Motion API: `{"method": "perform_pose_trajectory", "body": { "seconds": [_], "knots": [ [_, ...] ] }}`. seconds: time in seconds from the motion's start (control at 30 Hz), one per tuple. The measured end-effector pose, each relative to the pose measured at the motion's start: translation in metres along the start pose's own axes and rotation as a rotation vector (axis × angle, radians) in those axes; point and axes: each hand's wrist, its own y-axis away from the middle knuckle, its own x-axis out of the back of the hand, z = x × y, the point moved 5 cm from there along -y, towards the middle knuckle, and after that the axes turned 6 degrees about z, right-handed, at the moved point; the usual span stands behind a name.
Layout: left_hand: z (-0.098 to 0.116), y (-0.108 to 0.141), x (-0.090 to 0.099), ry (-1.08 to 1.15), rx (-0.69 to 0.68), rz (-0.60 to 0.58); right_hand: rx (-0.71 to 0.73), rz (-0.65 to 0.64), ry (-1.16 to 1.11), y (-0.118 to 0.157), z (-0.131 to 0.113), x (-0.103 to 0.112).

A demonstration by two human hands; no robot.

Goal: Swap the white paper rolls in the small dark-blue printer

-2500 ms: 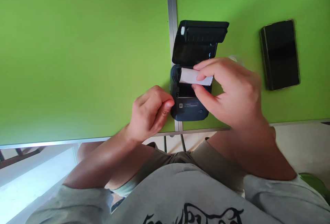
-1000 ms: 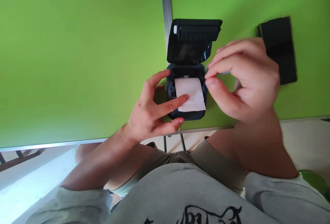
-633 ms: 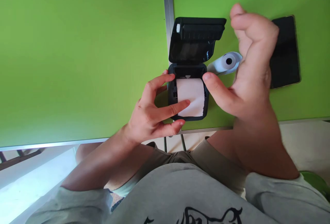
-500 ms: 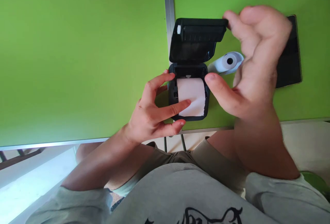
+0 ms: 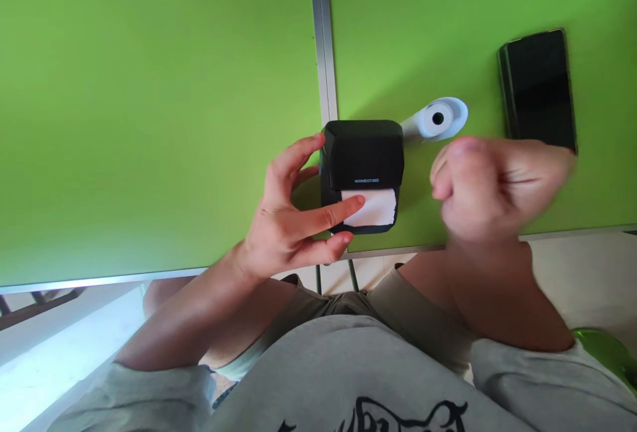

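A small black printer (image 5: 365, 153) stands on the green table near its front edge, its lid down. White paper (image 5: 381, 210) shows below the lid. My left hand (image 5: 293, 219) grips the printer by its left side, with one fingertip lying on the paper. To the right of the printer, my right hand (image 5: 490, 186) is in the air, its fingers curled in and slightly blurred; it touches neither the printer nor the paper roll. A white paper roll (image 5: 445, 119) with a dark core lies just right of the printer.
A black phone-like device (image 5: 541, 90) lies at the right of the table (image 5: 149, 87). A grey metal strip (image 5: 324, 40) runs between the two green table halves. My legs are below the front edge.
The printer's lid has swung down over the paper. My right hand has let go of the lid, moved down and right, and curled its fingers. My left hand has barely moved.
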Motion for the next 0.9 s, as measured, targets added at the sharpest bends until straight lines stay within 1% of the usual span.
{"method": "perform_pose_trajectory", "body": {
  "seconds": [0.1,0.17,0.27,0.37,0.57,0.7,0.9],
  "knots": [
    [0.001,-0.002,0.002,-0.012,0.014,0.036,-0.088,0.021,-0.044,0.001,0.004,-0.011],
    [0.0,-0.005,0.003,-0.076,0.026,0.063,-0.14,0.041,-0.073,0.002,0.007,-0.017],
    [0.0,-0.008,0.003,-0.176,0.014,0.069,-0.187,0.025,-0.064,0.001,0.01,-0.024],
    [0.0,-0.009,0.003,-0.215,0.018,0.046,-0.207,-0.014,-0.027,-0.001,0.012,-0.027],
    [0.0,-0.009,0.005,-0.211,0.053,0.02,-0.228,-0.092,-0.032,-0.005,0.011,-0.028],
    [0.0,-0.009,0.005,-0.214,0.046,0.054,-0.243,-0.148,0.023,-0.006,0.011,-0.027],
    [0.001,-0.011,0.005,-0.192,0.068,0.079,-0.247,-0.216,-0.013,-0.01,0.011,-0.028]
  ]
}}
